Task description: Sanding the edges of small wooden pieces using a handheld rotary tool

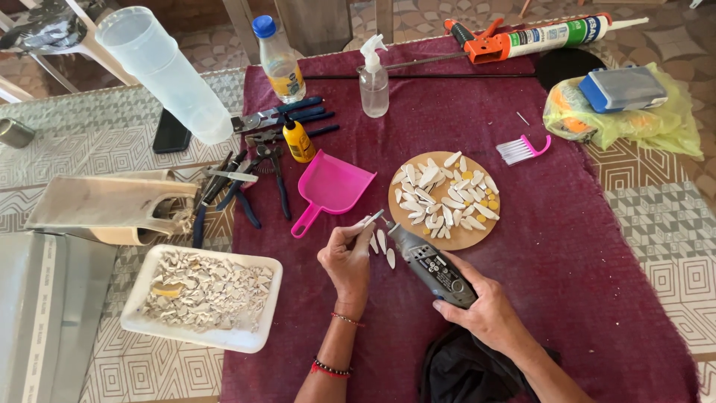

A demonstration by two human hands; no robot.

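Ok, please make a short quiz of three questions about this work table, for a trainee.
1. True or false: the right hand holds a grey rotary tool.
2. What does the left hand pinch? A) a white petal-shaped piece B) a yellow bottle C) a brush
3. Fill in: the pink dustpan lies to the ____ of the round wooden board in the picture.

Key
1. True.
2. A: a white piece, close to the tool's tip.
3. Left.

Orange-white sealant tube (548, 36) at table's far edge, yellow-labelled bottle (280, 61), small yellow bottle (299, 140)
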